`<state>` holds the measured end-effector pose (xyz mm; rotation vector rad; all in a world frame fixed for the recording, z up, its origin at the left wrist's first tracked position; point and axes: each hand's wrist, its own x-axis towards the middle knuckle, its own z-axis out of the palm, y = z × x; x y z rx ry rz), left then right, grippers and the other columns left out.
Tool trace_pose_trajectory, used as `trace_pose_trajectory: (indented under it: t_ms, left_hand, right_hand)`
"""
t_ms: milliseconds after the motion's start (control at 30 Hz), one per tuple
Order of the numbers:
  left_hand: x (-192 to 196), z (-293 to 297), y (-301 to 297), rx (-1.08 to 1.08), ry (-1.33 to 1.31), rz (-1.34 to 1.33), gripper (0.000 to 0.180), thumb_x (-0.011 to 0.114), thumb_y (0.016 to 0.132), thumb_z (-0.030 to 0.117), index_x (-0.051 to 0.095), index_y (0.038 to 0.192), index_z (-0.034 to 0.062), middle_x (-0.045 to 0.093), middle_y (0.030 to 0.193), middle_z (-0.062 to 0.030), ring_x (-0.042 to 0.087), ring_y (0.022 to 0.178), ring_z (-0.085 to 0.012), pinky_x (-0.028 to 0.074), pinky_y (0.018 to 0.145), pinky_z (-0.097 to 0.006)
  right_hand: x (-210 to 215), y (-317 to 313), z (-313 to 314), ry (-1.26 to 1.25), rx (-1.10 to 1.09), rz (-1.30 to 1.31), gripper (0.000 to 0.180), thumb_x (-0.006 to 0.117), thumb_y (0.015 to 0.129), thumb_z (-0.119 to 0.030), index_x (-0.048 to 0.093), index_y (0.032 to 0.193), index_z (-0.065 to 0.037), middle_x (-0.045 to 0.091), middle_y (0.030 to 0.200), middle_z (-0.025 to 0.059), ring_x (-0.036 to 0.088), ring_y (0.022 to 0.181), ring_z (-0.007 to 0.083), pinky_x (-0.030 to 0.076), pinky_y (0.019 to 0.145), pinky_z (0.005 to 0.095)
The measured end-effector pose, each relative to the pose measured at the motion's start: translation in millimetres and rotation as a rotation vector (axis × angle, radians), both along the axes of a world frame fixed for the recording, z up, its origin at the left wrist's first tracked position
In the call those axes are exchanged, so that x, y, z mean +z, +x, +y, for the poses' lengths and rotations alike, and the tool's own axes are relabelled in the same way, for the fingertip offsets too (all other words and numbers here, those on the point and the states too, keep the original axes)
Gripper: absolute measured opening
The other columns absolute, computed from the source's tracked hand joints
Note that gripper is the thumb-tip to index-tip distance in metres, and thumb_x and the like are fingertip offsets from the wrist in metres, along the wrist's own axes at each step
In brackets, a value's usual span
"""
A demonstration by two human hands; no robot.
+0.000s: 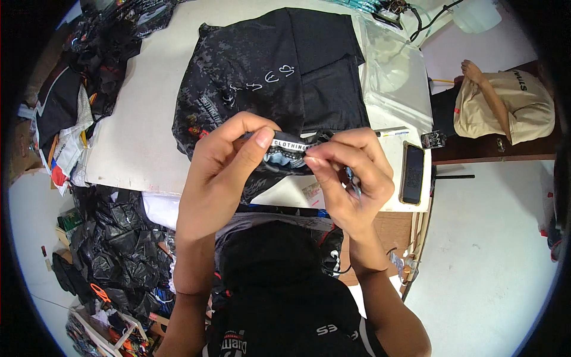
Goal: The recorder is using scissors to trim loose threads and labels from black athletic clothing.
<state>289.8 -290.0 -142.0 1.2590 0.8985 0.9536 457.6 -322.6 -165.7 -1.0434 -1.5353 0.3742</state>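
A black garment [250, 65] with a grey speckled pattern and white script is spread on the white table in front of me. Its near edge is lifted toward me, showing a band with a white lettered strip [288, 144] and a pale blue patch beneath. My left hand [217, 169] pinches the band's left end between thumb and forefinger. At the right end, my right hand [357, 169] pinches the same edge with thumb and fingertips. A small blue and silver tool [354, 181], perhaps thread snips, is tucked in the right hand's curled fingers.
On the table's right side lie a phone [412, 172], a pen [392, 132] and clear plastic bags [392, 71]. Dark clothing [83, 89] is heaped at the left. Black plastic bags [125, 238] fill the floor left of me. Another person [505, 107] is at the right.
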Motion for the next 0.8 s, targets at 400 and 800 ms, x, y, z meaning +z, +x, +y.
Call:
trace_pose_trajectory:
  t_ms: [400,800]
  left_hand:
    - [-4,2,1,-0.001,0.042,0.008,0.017,0.048,0.093,0.013,0.058,0.094,-0.0003,0.051,0.069,0.0071,0.036,0.06,0.0035,0.026,0.051,-0.014]
    - [-4,9,-3,0.064,0.013,-0.027,0.017,0.048,0.093,0.011,0.058,0.093,-0.0021,0.057,0.074,0.0034,0.044,0.065,0.0025,0.034,0.056,-0.014]
  right_hand:
    - [-3,1,6,-0.138,0.127,0.14,0.019,0.06,0.074,0.011,0.056,0.089,0.0,0.052,0.083,0.0048,0.05,0.066,0.0065,0.04,0.058,0.0176]
    - [4,14,-6,-0.431,0.233,0.411,0.037,0.058,0.085,-0.009,0.045,0.118,0.0,0.049,0.083,0.0026,0.043,0.067,0.0048,0.035,0.06,0.02]
